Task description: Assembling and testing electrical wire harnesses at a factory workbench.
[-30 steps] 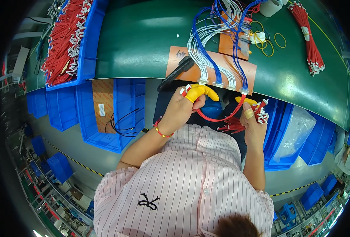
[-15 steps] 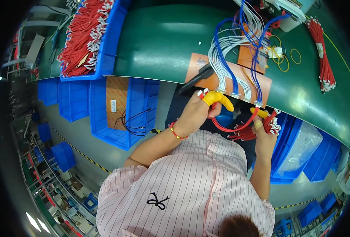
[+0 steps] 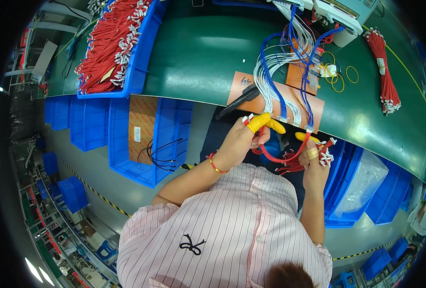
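The person wears a short-sleeved pale pink shirt [image 3: 227, 216] with thin dark stripes — a black bow motif [image 3: 192, 245] on it — and dark trousers [image 3: 212, 143]. Yellow finger covers [image 3: 257, 123] dress the left hand [image 3: 242, 141], below a red beaded bracelet [image 3: 215, 164]; the right hand [image 3: 315, 169] has a tan bandage [image 3: 313, 153].

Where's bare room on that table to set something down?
Widest, bar one speck: green tabletop between the blue bin of red wires and the white wires. Smaller: below the yellow rings, left of the tied red bundle. Crowded: the orange board.

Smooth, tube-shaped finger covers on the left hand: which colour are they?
Bright yellow finger covers, clearest in the head view.
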Demonstrator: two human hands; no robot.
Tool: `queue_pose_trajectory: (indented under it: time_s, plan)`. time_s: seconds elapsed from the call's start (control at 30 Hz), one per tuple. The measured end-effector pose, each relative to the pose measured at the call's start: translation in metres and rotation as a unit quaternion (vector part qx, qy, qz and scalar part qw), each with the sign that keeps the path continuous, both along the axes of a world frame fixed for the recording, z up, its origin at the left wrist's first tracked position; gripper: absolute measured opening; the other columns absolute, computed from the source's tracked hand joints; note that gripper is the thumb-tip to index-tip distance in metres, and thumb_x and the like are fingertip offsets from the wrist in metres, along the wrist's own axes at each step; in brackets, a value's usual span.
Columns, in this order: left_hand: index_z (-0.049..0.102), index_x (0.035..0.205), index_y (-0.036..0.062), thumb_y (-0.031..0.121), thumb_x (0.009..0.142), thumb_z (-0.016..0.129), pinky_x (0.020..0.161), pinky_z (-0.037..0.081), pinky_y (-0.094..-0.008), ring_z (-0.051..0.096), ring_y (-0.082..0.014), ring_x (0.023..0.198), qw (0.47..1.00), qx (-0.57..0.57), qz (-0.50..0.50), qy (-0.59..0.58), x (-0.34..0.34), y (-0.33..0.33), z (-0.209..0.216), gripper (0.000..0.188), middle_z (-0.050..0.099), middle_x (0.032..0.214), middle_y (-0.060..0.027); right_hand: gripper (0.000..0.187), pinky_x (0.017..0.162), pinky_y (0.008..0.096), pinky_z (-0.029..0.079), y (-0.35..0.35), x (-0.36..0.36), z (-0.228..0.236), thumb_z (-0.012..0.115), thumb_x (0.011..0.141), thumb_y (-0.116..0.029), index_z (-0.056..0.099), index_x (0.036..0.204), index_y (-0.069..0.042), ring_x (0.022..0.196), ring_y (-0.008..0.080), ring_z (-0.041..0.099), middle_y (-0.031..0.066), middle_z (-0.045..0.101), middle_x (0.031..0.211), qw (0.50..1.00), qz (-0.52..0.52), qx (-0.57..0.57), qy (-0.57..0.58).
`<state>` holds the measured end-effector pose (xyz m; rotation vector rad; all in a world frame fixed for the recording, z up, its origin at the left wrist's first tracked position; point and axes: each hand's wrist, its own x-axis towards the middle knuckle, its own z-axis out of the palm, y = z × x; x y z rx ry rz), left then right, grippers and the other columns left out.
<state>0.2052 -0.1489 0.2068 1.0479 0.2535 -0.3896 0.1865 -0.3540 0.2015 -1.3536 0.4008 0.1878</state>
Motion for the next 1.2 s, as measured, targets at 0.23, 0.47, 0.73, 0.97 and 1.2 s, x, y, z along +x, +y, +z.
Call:
queue_pose_trajectory:
  time_s: [0.23, 0.47, 0.73, 0.97, 1.2]
  plan:
    - [0.058, 0.082, 0.0021, 0.029, 0.100, 0.043, 0.049, 0.029, -0.0227, 0.039, -0.0057, 0.051, 0.999, 0.035, -0.034, -0.018, 0.001, 0.000, -0.004, 0.035, 0.047, 0.057, 0.0003, 0.022, 0.044, 0.0215, 0.019, 0.017, 0.015, 0.008, 0.067, 0.089, -0.023, 0.054, 0.075, -0.011, 0.045, 0.0012, 0.030, -0.0083, 0.040, 0.056, 1.000, -0.021, 0.007, 0.012]
    - [0.056, 0.100, -0.0024, 0.028, 0.101, 0.040, 0.051, 0.035, -0.0233, 0.044, -0.0083, 0.053, 0.992, -0.127, -0.017, -0.005, -0.025, 0.005, 0.011, 0.035, 0.049, 0.063, -0.0010, 0.028, 0.042, 0.0209, 0.027, 0.009, 0.016, 0.017, 0.066, 0.090, -0.028, 0.062, 0.077, -0.004, 0.046, 0.0007, 0.035, -0.0065, 0.045, 0.056, 0.998, 0.027, -0.025, 0.043]
    - [0.053, 0.125, -0.0030, 0.010, 0.092, 0.062, 0.080, 0.049, -0.0232, 0.061, -0.0093, 0.090, 0.983, 0.045, -0.118, -0.132, -0.034, -0.020, 0.032, 0.037, 0.065, 0.103, -0.0077, 0.012, 0.058, 0.0308, 0.048, 0.009, -0.024, 0.006, 0.068, 0.073, 0.001, 0.060, 0.081, 0.003, 0.067, 0.0303, 0.065, 0.0161, 0.065, 0.076, 0.915, 0.134, -0.283, -0.253]
    - [0.051, 0.130, -0.0022, 0.014, 0.095, 0.058, 0.085, 0.049, -0.0230, 0.060, -0.0103, 0.102, 0.988, 0.014, -0.089, -0.128, -0.036, -0.025, 0.022, 0.039, 0.063, 0.114, -0.0088, 0.031, 0.076, 0.0280, 0.051, 0.009, -0.010, 0.001, 0.066, 0.076, 0.003, 0.060, 0.107, 0.004, 0.081, 0.0214, 0.067, 0.0151, 0.068, 0.099, 0.883, 0.162, -0.332, -0.291]
    - [0.055, 0.127, -0.0004, 0.021, 0.097, 0.056, 0.059, 0.038, -0.0144, 0.047, 0.0007, 0.067, 0.994, 0.029, -0.071, -0.079, -0.034, -0.019, 0.025, 0.037, 0.065, 0.094, -0.0018, 0.027, 0.071, 0.0221, 0.050, 0.006, -0.008, 0.020, 0.072, 0.079, -0.002, 0.063, 0.105, 0.002, 0.078, 0.0065, 0.060, 0.0032, 0.067, 0.088, 0.973, 0.201, -0.079, -0.080]
